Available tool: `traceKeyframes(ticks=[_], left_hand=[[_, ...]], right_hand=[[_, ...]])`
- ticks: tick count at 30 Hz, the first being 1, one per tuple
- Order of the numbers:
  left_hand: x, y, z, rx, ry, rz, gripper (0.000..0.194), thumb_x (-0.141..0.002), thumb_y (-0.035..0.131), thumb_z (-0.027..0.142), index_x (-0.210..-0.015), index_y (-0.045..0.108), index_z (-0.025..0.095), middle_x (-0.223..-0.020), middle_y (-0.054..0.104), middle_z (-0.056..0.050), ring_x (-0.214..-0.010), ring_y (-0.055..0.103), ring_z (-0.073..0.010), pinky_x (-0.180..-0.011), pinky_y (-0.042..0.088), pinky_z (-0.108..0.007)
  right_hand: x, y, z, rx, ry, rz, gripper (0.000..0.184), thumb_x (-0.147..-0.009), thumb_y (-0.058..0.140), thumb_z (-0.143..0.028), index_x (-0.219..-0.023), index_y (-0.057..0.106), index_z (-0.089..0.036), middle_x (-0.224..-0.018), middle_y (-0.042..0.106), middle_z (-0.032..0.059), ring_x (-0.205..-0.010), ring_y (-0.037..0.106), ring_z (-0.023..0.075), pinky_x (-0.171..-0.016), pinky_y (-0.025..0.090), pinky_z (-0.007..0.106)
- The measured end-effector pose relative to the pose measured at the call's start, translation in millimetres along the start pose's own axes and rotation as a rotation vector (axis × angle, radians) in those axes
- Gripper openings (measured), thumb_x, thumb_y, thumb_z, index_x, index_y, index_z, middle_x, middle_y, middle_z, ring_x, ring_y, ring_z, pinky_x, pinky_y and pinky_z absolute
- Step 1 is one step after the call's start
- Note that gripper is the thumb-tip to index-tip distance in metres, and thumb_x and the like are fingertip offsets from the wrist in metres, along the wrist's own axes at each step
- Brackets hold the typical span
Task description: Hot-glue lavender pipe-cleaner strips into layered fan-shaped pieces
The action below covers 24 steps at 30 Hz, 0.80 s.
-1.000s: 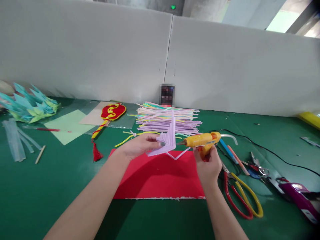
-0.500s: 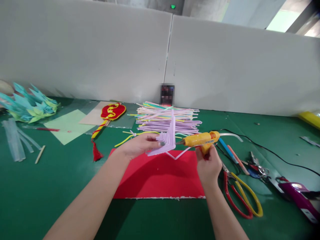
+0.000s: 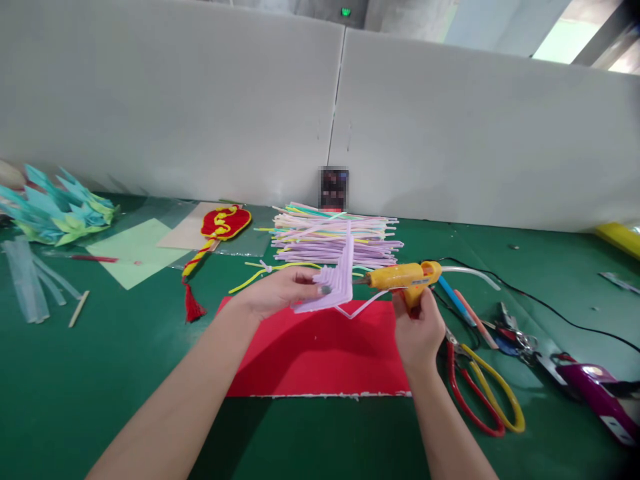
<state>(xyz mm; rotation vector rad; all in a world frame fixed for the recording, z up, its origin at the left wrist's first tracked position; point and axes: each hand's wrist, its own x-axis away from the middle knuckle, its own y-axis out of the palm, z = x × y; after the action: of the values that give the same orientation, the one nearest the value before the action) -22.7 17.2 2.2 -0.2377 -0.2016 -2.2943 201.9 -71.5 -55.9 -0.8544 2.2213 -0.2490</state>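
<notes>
My left hand (image 3: 290, 291) is closed on a stack of bent lilac pipe cleaners (image 3: 344, 283), nested in an angled shape and held above a red sheet (image 3: 320, 360). In my right hand (image 3: 419, 323) is a yellow hot glue gun (image 3: 400, 276), its metal nozzle pointing left at the corner of the stack. A clear glue stick (image 3: 475, 272) sticks out of the gun's back. One bent lilac pipe cleaner (image 3: 367, 305) hangs between the stack and my right hand; what holds its far end is hidden.
Behind my hands lies a pile of pastel pipe cleaners (image 3: 335, 240). Scissors (image 3: 485, 387), keys (image 3: 523, 340) and a purple tool (image 3: 595, 397) lie at right. A tasselled red fan ornament (image 3: 235, 230), green paper (image 3: 137, 253) and clear glue sticks (image 3: 25, 280) are at left.
The stack in my left hand has shifted slightly right and turned a little. The glue gun is also slightly further right, its nozzle still close to the stack.
</notes>
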Motion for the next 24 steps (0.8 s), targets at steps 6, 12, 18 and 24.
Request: traceKeyframes(ticks=[6,12,18,24], left_hand=[[-0.7,-0.7,-0.7,0.016,0.012,-0.013,0.028,-0.057,0.076,0.037,-0.074,0.067,0.016,-0.072,0.058,0.001,-0.064,0.048,-0.0099,-0.058,0.038,-0.021],[-1.0,-1.1,-1.0,0.007,0.005,0.007,0.029,-0.056,0.076,0.038,-0.074,0.066,0.017,-0.073,0.058,0.001,-0.065,0.049,-0.0107,-0.058,0.038,-0.022],[-1.2,-1.0,-1.4,0.01,0.019,-0.009,0.028,-0.058,0.075,0.037,-0.074,0.066,0.016,-0.073,0.057,0.001,-0.064,0.047,-0.0095,-0.058,0.037,-0.021],[-0.2,-1.0,0.3,0.0,0.003,0.004,0.028,-0.058,0.074,0.036,-0.075,0.066,0.016,-0.073,0.057,0.0,-0.064,0.048,-0.0107,-0.057,0.037,-0.021]], right_hand=[[1.1,1.4,-2.9,0.007,0.033,0.031,0.026,-0.071,0.064,-0.038,-0.076,0.047,-0.018,-0.062,0.041,-0.0062,-0.052,0.038,0.0079,-0.048,0.035,0.021],[1.5,5.9,-4.3,-0.131,0.121,0.059,0.04,-0.062,0.07,-0.04,-0.085,0.046,-0.02,-0.07,0.046,-0.0035,-0.06,0.047,0.0116,-0.053,0.041,0.025],[3.2,3.8,-4.4,-0.125,0.111,0.046,0.042,-0.061,0.069,-0.038,-0.093,0.051,-0.018,-0.074,0.055,-0.0004,-0.063,0.054,0.0148,-0.058,0.046,0.029],[3.5,0.3,-4.5,-0.054,0.097,-0.008,0.03,-0.065,0.064,-0.034,-0.086,0.053,-0.017,-0.066,0.052,-0.002,-0.057,0.049,0.0124,-0.053,0.043,0.026]])
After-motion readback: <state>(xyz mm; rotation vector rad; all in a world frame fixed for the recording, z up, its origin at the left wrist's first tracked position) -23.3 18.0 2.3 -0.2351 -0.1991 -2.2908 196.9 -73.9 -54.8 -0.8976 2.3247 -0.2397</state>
